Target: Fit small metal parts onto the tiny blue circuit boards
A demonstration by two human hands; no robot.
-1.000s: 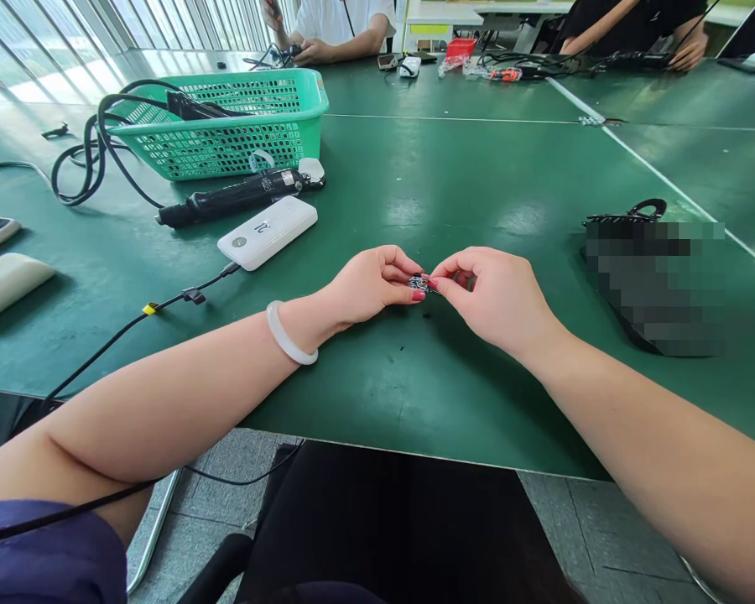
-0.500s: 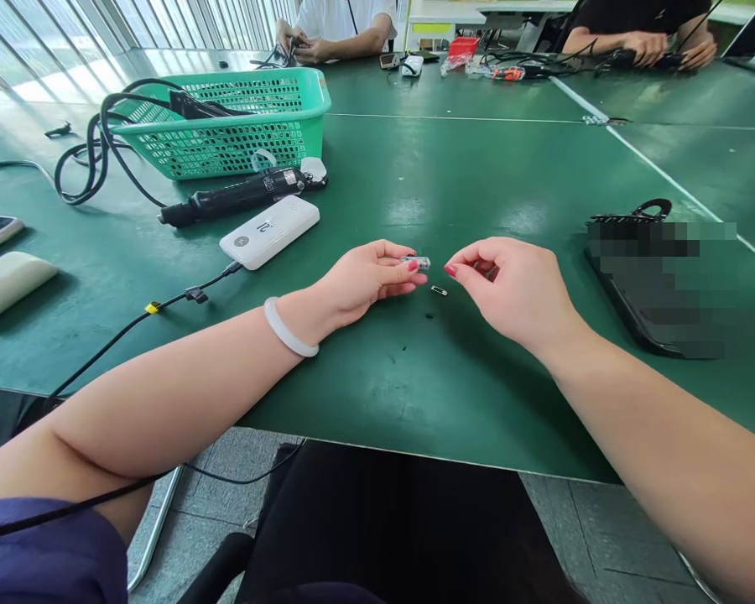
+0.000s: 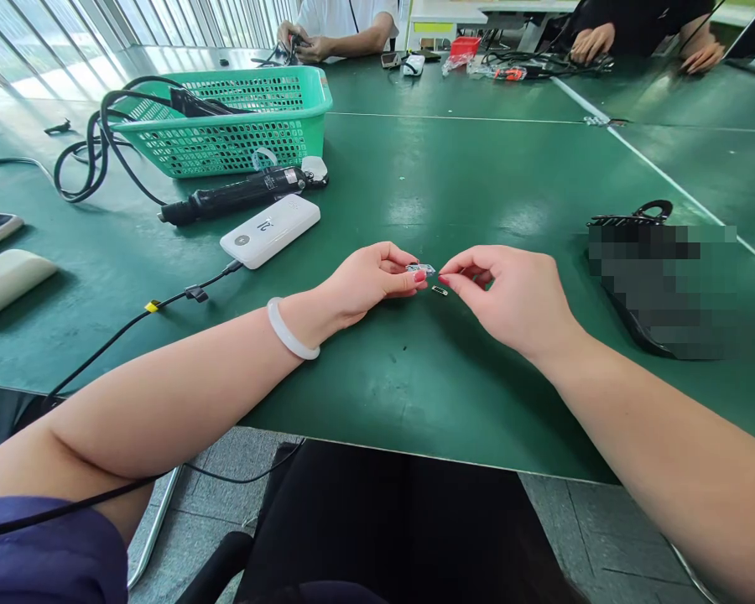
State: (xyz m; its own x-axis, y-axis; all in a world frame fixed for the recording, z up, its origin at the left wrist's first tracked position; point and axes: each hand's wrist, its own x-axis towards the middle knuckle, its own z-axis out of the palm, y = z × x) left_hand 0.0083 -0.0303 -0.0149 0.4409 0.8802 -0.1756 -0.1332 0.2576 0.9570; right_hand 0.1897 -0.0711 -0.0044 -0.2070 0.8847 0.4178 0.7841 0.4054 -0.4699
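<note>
My left hand (image 3: 377, 281) is closed, pinching a small clear, silvery piece (image 3: 420, 269) between thumb and fingers just above the table. At its right end, the thumb and index finger of my right hand (image 3: 500, 285) are pressed together; whatever they hold, if anything, is too small to make out. Just below the two hands, a tiny flat part (image 3: 439, 290) with a pale rim and dark middle lies on the green table (image 3: 365, 386).
Left of my hands are a white power bank (image 3: 270, 231) with a black cable, a black electric screwdriver (image 3: 239, 195) and a green basket (image 3: 226, 138). A black case-like object (image 3: 648, 294), partly blurred, lies right. Two people's hands are across the table.
My right hand has moved left to the clear piece, and my left fingers have curled more closely around it. A dark speck on the table below no longer shows.
</note>
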